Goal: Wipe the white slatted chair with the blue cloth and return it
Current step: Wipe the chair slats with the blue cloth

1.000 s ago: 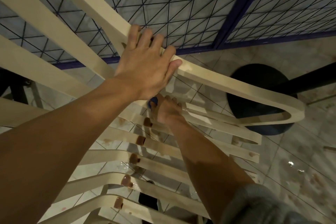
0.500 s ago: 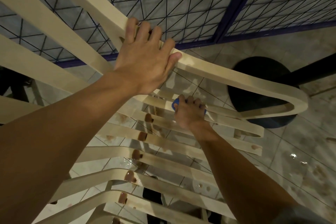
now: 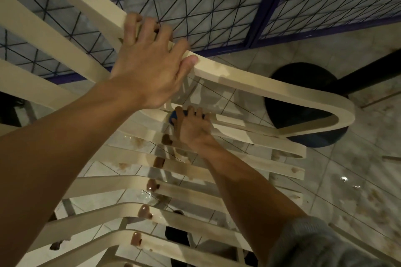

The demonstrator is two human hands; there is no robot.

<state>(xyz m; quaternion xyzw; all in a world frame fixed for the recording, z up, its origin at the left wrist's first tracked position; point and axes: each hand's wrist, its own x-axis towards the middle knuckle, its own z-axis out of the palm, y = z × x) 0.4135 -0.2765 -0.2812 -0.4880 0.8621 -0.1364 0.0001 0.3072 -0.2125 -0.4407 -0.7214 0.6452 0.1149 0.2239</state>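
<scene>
On the chair (image 3: 260, 89), right hand (image 3: 192, 127) grips blue cloth (image 3: 173, 117).

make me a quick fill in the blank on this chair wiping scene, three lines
1. The left hand grips the curved rail of the white ____.
2. The right hand presses a ____ cloth onto it.
3. The floor below is laid with ____.

Missing words: chair; blue; tiles.
</scene>
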